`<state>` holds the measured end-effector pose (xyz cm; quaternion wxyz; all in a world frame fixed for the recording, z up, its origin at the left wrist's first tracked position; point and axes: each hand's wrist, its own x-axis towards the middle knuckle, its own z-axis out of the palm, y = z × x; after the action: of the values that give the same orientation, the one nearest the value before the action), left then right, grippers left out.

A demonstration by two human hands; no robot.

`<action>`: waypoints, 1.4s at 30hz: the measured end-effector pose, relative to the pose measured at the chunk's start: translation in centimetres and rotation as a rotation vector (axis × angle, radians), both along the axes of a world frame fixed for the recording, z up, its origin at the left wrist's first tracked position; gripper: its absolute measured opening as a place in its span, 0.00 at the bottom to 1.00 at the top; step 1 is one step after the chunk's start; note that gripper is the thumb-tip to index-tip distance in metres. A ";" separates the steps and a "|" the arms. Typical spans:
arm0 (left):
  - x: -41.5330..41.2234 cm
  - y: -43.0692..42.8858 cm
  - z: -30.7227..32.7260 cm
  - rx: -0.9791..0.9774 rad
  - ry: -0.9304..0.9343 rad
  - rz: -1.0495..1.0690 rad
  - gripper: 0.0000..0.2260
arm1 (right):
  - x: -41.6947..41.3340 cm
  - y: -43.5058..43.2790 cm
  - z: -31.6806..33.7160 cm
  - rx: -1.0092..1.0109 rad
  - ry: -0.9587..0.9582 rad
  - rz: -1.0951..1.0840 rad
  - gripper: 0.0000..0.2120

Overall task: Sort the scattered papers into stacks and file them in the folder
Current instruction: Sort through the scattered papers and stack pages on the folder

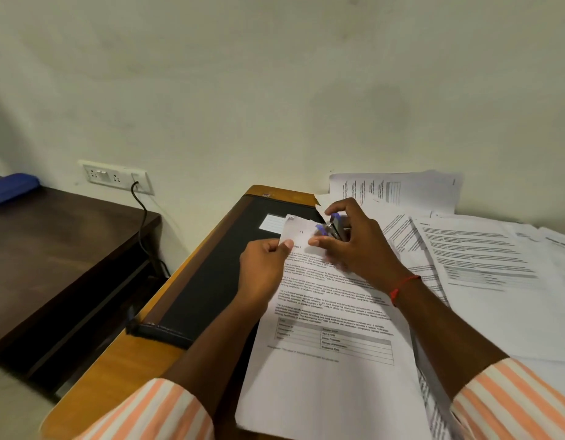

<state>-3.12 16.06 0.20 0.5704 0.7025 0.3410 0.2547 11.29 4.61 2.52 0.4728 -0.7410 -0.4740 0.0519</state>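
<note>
Two striped sleeves [154,411] fill the bottom edge. Between them lies the stack of printed sheets [322,382] being worked on, its left side overlapping the black folder [211,281].

The left grip [262,268] pinches the stack's top left corner between thumb and curled fingers. The right grip [357,246] is closed around what looks like a small blue-tipped stapler [333,228], held at that same corner. Whether its mouth is already over the paper I cannot tell.

My reading is that one sorted stack is being fastened before it is filed. The next move calls for the sheets to be squared at the corner, the stapler slid over them and squeezed, with the left pinch keeping the pages from fanning. The folder appears closed and flat, and the stack lies partly on it, so the stack likely has to come off before the cover can open.

Room is tight. The folder runs along the left edge of the wooden tabletop [122,369], and the wall stands right behind. Loose papers [481,249] overlap across the whole right side. The only bare wood is a strip at the near left. A dark side table [52,249] stands apart to the left, across a gap.
</note>
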 end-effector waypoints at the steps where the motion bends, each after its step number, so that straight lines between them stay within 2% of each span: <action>1: 0.0 0.1 0.0 0.007 0.001 0.002 0.11 | 0.0 0.0 0.2 -0.027 0.047 0.012 0.24; 6: 0.1 0.0 0.0 0.014 0.002 -0.016 0.11 | 0.9 -0.5 0.9 -0.143 -0.100 -0.041 0.22; 8: 0.1 -0.1 0.0 0.031 0.001 -0.020 0.11 | 0.9 -0.8 1.4 -0.151 -0.137 -0.026 0.26; 11: 0.2 -0.2 0.1 0.061 -0.005 -0.029 0.11 | 0.8 -0.9 2.2 -0.149 -0.186 -0.011 0.27; 14: 0.2 -0.2 0.0 0.093 -0.022 -0.044 0.10 | 0.7 -0.8 2.8 -0.221 -0.385 -0.005 0.28; 17: 0.2 -0.1 -0.4 0.125 -0.039 -0.054 0.10 | 0.5 -0.6 3.0 -0.287 -0.529 -0.029 0.26; 22: 0.6 0.1 -0.8 0.143 -0.034 -0.046 0.10 | 0.9 -0.5 3.0 -0.285 -0.618 -0.046 0.22; 28: 0.9 0.0 -1.1 0.196 -0.014 -0.043 0.11 | 0.7 -0.4 3.4 -0.317 -0.777 -0.063 0.23; 34: 0.9 -0.2 -1.2 0.364 0.048 0.003 0.12 | 0.0 -0.7 4.4 -0.359 -0.787 -0.018 0.23; 39: 1.0 -0.2 -1.1 0.398 0.049 0.017 0.14 | -0.2 -1.3 5.3 -0.401 -0.815 0.007 0.21; 42: 0.8 -0.5 -0.8 0.426 0.044 -0.019 0.11 | -0.8 -1.1 5.2 -0.405 -0.839 0.023 0.21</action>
<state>-2.32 15.61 -0.56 0.4037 0.8158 0.2852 0.3002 10.48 3.54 7.75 0.0854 -0.7701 -0.6128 -0.1552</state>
